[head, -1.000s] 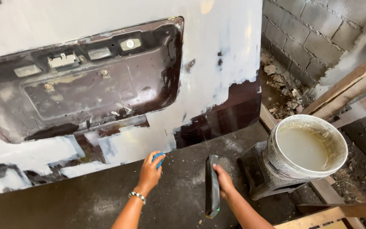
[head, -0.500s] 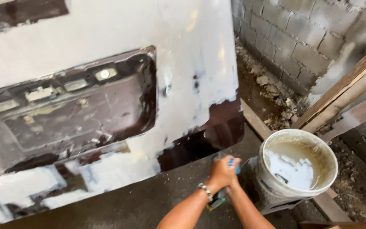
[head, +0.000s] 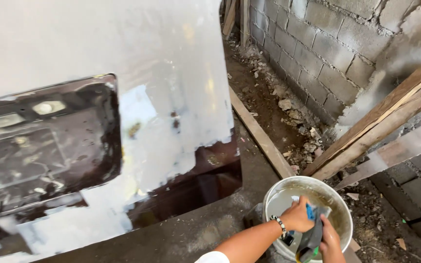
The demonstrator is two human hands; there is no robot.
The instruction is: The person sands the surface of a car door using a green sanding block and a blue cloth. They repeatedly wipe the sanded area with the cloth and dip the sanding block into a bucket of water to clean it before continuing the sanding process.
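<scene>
Both hands meet over the bucket [head: 275, 199] at the lower right of the frame. The left hand [head: 299, 216], a bead bracelet at its wrist, has its fingers curled shut around a small blue piece [head: 310, 211], and the right hand [head: 331, 241] grips a dark grey sanding block [head: 311, 239], its fingers wrapped around the lower end. The bucket is pale and round, with cloudy water showing along its far side, and the two held things sit just above that water, touching each other. To wet the block well, it seems wise to keep both hands centred over the opening so drips fall back inside, and to hold the block firmly, since a wet block is likely slippery. To the left of the bucket lies a large car panel [head: 171, 97], mostly coated in flat white, with a dark glossy recess at the left and a bare dark patch near its lower edge. A rough grey floor [head: 196, 234] runs under the forearms. A wooden plank [head: 259, 134] runs along the panel's right edge, and slanted timbers [head: 391, 117] lean just beside the bucket on the right, close enough to crowd an elbow. Rubble [head: 288, 104] lies along the block wall [head: 327, 53] in the upper right.
</scene>
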